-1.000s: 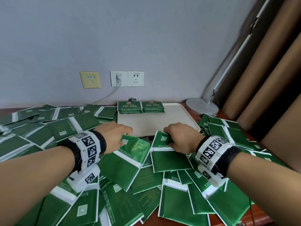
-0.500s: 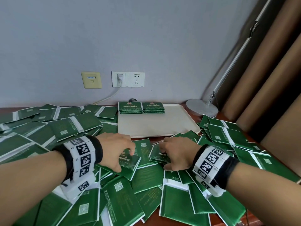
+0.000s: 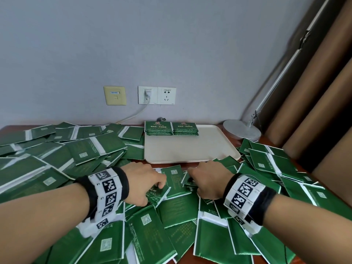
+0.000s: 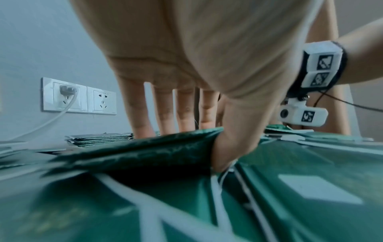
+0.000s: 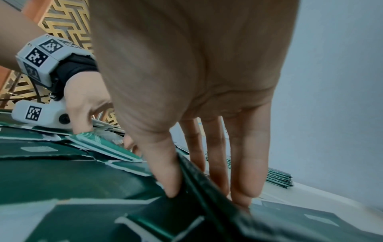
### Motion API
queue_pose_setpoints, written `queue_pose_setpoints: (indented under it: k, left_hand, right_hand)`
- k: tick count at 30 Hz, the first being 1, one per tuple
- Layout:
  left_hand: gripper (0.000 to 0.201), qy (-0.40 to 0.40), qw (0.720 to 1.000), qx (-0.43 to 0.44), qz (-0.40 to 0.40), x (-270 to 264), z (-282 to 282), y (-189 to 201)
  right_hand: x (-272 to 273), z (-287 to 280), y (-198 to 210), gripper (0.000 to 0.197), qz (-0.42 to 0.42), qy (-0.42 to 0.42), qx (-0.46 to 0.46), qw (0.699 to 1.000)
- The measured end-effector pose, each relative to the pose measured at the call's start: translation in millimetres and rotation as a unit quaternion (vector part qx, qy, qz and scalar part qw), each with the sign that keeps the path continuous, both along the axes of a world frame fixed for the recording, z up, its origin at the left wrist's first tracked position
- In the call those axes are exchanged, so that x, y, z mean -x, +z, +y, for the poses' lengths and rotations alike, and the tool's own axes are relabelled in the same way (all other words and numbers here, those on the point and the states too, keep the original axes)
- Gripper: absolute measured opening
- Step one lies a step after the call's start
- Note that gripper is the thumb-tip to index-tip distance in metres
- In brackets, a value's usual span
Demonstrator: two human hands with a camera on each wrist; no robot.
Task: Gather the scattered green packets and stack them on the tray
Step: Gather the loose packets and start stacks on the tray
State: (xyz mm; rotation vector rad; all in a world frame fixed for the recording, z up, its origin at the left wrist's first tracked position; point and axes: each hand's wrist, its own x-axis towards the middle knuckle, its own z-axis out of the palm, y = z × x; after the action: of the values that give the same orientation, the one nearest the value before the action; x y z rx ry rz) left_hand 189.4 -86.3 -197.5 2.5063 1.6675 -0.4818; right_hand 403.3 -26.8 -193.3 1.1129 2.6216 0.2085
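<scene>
Green packets [image 3: 95, 149] lie scattered over the wooden table around a cream tray [image 3: 190, 149]. Two neat packet stacks [image 3: 171, 128] stand side by side at the tray's far edge. Just in front of the tray, my left hand [image 3: 152, 187] pinches one packet [image 3: 159, 196], thumb under its edge and fingers on top [image 4: 199, 144]. My right hand [image 3: 196, 184] pinches a small bunch of packets [image 3: 187, 181] tilted up between thumb and fingers [image 5: 207, 194]. The two hands are a short gap apart.
A white lamp base [image 3: 242, 130] stands right of the tray, its arm leaning up toward brown curtains [image 3: 314, 111]. Wall sockets [image 3: 157, 95] with a plugged cable are behind the tray. Packets pile thickly at the left, right [image 3: 270, 162] and front [image 3: 148, 231].
Both hands have drawn back from the tray's front edge toward me. They went from resting on flat packets to pinching packets and lifting their edges.
</scene>
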Motion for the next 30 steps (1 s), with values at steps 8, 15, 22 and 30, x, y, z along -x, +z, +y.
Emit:
queue_pose_setpoints:
  k: [8, 15, 22, 30]
  left_hand:
    - [0.017, -0.006, 0.991, -0.098, -0.092, 3.5, 3.2, 18.6]
    - [0.022, 0.081, 0.965, -0.209, -0.135, 28.9, 62.8, 57.7]
    - [0.027, 0.147, 0.954, -0.245, -0.094, 42.2, 173.2, 57.1]
    - [0.036, 0.176, 0.965, -0.191, -0.021, 34.1, 261.6, 30.2]
  right_hand:
    - [-4.4, 18.9, 22.8, 0.025, 0.1, -0.044, 0.027, 0.994]
    - [12.2, 98.7, 58.4, 0.015, 0.182, -0.072, 0.01, 0.981]
    - [55.3, 191.8, 53.9, 0.033, 0.163, -0.094, -0.071, 0.98]
    - [86.5, 265.4, 24.8, 0.04, 0.101, -0.106, -0.059, 0.987]
